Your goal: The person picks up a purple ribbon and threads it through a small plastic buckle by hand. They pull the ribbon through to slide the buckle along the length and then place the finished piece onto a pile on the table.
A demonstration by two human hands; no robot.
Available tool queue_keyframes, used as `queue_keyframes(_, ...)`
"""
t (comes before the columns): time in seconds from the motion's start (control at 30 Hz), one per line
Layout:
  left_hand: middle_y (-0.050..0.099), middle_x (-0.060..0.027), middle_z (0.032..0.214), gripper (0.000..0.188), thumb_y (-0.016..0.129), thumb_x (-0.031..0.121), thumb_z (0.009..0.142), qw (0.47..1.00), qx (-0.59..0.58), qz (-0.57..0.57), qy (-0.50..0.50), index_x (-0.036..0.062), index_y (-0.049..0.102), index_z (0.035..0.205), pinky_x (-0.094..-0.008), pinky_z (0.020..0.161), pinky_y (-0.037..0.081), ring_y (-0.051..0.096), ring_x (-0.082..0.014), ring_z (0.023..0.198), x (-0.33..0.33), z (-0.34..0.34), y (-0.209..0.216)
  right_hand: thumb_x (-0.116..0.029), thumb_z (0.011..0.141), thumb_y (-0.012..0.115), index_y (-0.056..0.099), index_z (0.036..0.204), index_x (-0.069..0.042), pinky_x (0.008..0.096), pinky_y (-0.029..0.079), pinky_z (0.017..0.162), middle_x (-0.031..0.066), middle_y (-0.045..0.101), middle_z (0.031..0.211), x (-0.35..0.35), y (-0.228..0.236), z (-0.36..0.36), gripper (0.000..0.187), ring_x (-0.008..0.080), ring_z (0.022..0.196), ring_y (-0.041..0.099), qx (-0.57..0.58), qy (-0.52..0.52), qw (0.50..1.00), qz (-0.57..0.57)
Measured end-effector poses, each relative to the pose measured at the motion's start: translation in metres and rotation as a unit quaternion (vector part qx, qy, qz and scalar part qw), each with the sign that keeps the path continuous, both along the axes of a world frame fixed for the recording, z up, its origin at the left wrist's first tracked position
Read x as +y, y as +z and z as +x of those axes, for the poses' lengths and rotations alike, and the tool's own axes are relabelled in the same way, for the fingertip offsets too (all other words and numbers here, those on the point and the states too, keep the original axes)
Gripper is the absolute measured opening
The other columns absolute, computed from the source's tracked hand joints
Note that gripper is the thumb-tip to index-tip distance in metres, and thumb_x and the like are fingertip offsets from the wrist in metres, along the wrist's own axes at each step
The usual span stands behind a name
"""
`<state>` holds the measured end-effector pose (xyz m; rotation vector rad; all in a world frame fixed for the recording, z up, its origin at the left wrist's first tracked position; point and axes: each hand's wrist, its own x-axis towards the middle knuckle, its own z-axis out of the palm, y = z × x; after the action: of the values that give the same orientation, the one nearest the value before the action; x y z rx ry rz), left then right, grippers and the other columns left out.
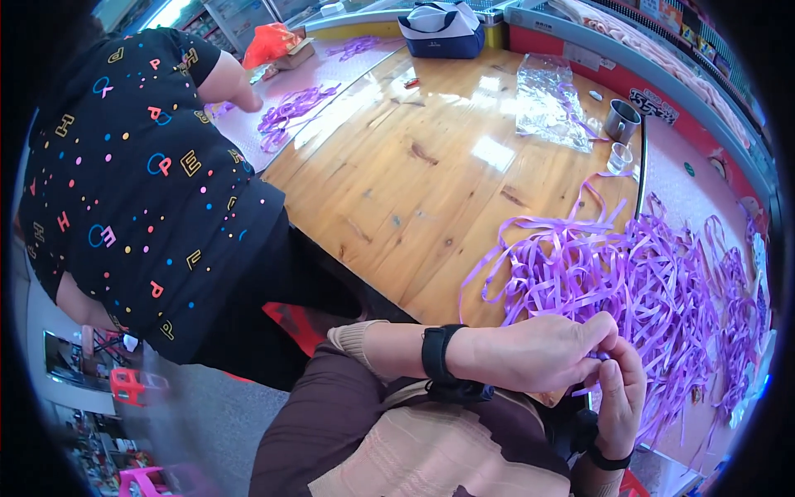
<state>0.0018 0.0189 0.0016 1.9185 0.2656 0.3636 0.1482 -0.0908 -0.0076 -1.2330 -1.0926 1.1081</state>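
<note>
My left hand (pixel 542 348) and my right hand (pixel 621 398) meet at the near edge of the table, fingertips pinched together. Between them shows a small bit of purple ribbon (pixel 598 356); most of it is hidden by my fingers. Just beyond my hands lies a large tangled heap of purple ribbons (pixel 580 265), spread from the wooden table top (pixel 397 190) over onto the pink surface at the right. Black straps circle both of my wrists.
A person in a black patterned shirt (pixel 157 182) leans over the table's left side, near more purple ribbons (pixel 294 116). Toward the back stand a blue-and-white bag (pixel 441 33), a clear plastic bag (pixel 546 103), a metal mug (pixel 622 121) and a small clear cup (pixel 619 156).
</note>
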Motion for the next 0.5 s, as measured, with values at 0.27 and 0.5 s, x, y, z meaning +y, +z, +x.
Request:
queue_keyframes(0.27, 0.052, -0.0128, 0.064, 0.020, 0.056, 0.013, 0.078, 0.997, -0.019, 0.073, 0.001, 0.0041, 0.042, 0.090, -0.0356, 0.050, 0.042, 0.056, -0.0303, 0.058, 0.012, -0.010, 0.004, -0.011, 0.080, 0.058, 0.057, 0.090, 0.004, 0.0200, 0.040, 0.064, 0.0042, 0.057, 0.083, 0.005, 0.013, -0.005, 0.018, 0.0081, 0.072, 0.051, -0.004, -0.034, 0.998, -0.055)
queue_keyframes(0.5, 0.054, -0.0075, 0.073, 0.014, 0.063, 0.006, 0.073, 1.000, 0.012, -0.004, 0.012, 0.0042, 0.054, 0.084, -0.0263, 0.052, 0.043, 0.054, -0.0166, 0.059, 0.038, -0.013, 0.028, -0.009, 0.078, 0.061, 0.058, 0.085, 0.003, 0.0184, 0.042, 0.058, 0.0016, 0.059, 0.074, 0.034, 0.044, -0.002, 0.015, 0.0060, 0.066, 0.052, 0.068, -0.005, 0.985, -0.156)
